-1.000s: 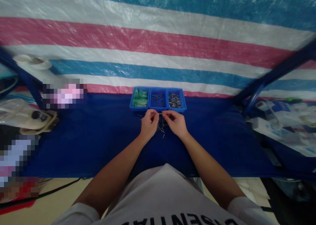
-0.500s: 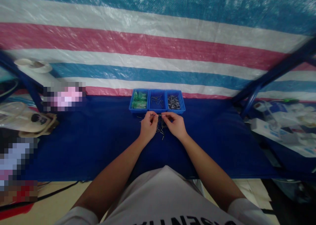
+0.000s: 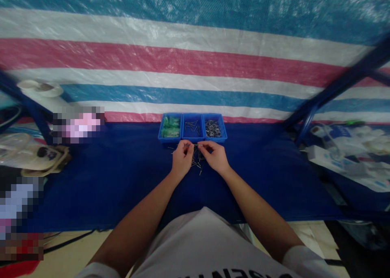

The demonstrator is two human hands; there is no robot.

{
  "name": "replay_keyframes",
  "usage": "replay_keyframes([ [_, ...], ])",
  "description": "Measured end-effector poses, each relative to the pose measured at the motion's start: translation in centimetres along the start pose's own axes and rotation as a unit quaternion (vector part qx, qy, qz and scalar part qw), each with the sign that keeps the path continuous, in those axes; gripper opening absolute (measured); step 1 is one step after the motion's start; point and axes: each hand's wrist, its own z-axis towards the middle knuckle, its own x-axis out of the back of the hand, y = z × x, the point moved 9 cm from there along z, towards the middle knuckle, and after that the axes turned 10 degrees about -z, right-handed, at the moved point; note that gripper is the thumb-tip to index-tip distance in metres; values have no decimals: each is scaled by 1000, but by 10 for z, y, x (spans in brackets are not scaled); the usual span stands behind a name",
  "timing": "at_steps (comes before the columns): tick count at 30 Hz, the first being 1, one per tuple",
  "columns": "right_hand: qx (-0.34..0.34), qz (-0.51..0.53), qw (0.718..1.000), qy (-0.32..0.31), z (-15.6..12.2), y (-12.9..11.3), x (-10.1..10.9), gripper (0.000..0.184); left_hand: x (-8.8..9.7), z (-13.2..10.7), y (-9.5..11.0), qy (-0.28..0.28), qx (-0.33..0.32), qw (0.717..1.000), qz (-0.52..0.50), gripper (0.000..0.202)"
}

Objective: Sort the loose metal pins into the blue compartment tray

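We logged both arms reaching forward from the bottom edge of the view, elbows out and wrists angled inward, with the left hand (image 3: pixel 183 160) and right hand (image 3: pixel 215 157) close together near the far edge of the blue-covered table (image 3: pixel 91 184). Both hands were pinching, their fingertips (image 3: pixel 189 145) meeting over a thin metal pin (image 3: pixel 195 145) held level just in front of the blue three-compartment tray (image 3: pixel 192 140). We couldn't tell if it was one pin or two, since the fingers hid part of it. A loose pile of pins (image 3: pixel 196 163) lay on the cloth right under the hands, partly covered by them. The tray's middle compartment held scattered pins (image 3: pixel 191 126), the right one a denser bunch of pins (image 3: pixel 212 128), and the left one green packets (image 3: pixel 170 127), their contents too small to make out. A pixelated patch (image 3: pixel 77 123) hid whatever stood at the table's far left.
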Motion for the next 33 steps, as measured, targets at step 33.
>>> replay_keyframes([
  [33,3,-18,1000,-12,-2,-3,-1,23,-1,-1,1,4,-13,1000,0,21],
])
